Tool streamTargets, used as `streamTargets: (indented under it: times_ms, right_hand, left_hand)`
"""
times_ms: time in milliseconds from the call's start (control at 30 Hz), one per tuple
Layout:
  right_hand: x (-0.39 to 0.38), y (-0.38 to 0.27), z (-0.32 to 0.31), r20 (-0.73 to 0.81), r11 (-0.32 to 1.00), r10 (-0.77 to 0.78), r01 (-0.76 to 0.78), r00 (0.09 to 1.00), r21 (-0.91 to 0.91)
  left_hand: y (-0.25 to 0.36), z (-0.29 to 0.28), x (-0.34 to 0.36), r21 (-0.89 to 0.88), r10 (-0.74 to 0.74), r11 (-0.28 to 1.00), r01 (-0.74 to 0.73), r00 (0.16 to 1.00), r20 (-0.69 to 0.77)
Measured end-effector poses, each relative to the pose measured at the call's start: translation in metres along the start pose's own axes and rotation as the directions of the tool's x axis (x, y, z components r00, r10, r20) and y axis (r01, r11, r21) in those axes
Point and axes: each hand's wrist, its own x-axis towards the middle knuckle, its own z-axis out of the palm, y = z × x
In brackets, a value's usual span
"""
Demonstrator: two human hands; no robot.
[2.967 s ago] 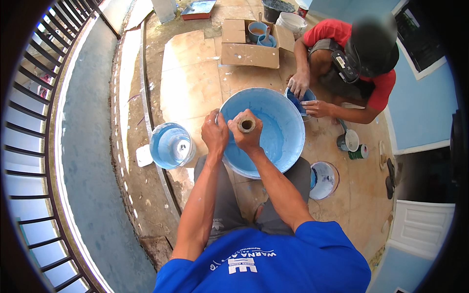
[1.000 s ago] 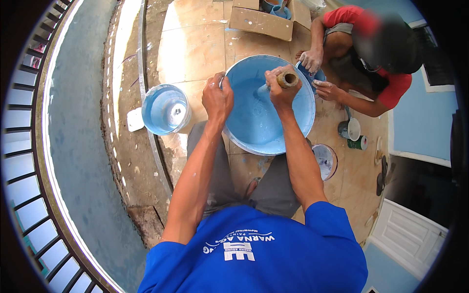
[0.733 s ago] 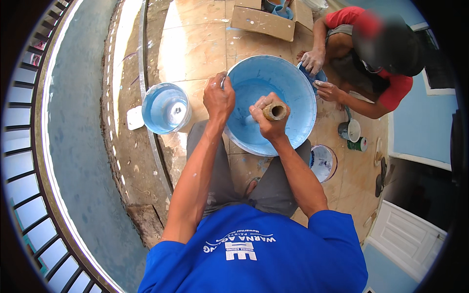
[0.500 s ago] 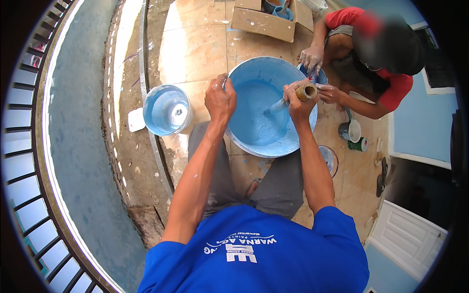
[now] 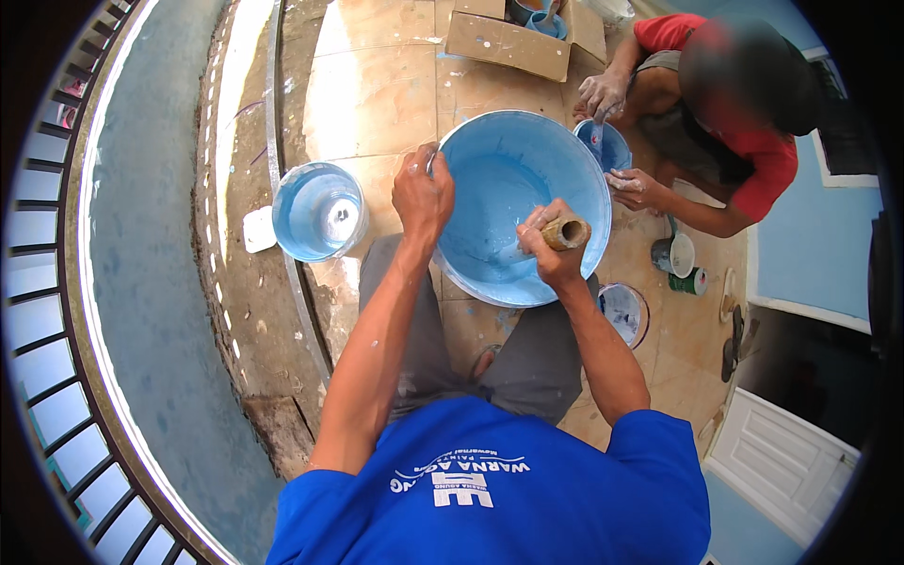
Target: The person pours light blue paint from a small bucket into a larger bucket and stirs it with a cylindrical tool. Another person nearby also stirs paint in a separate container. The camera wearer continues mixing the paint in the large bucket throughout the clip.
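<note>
While the left hand stays clamped at the left rim of the big bucket, the right hand, wrapped around a hollow stick, has swung from the right rim back nearer the knees. Hands apart, the stick leaning inside the bucket, stirring of the blue paint seems unbroken.

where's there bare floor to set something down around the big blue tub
Bare tile lies beyond the blue-stained bucket on the left, between the metal strip and the cardboard box. A second patch separates the paint-smeared bucket from the black sandals. Crowded: right of the tub, where the co-worker crouches at a small blue bucket.
</note>
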Motion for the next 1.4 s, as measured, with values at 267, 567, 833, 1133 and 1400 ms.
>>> streamTargets:
  times_ms: [267,567,833,1133,1400]
  right_hand:
    - [0.07,0.029,-0.017,-0.33,0.999,0.018,-0.033,0.944,-0.04]
    - [0.078,0.027,0.061,-0.267,0.941,-0.243,0.159,0.933,-0.3]
    - [0.052,0.047,0.071,-0.285,0.994,-0.109,0.113,0.952,-0.002]
    - [0.014,0.018,-0.007,-0.182,0.993,-0.054,0.033,0.982,-0.116]
    - [0.093,0.042,0.018,-0.32,0.887,-0.398,0.271,0.86,-0.374]
  left_hand:
    - [-0.003,0.003,-0.002,-0.03,0.042,0.999,-0.043,0.999,-0.03]
    - [-0.007,0.003,0.001,-0.089,0.018,0.996,-0.021,0.999,-0.041]
    - [0.001,0.004,0.001,-0.041,0.001,0.999,-0.001,1.0,0.001]
    - [-0.005,0.002,0.0,-0.045,-0.015,0.999,0.015,1.0,0.0]
    - [-0.007,0.006,0.002,-0.029,0.005,1.0,-0.005,1.0,0.004]
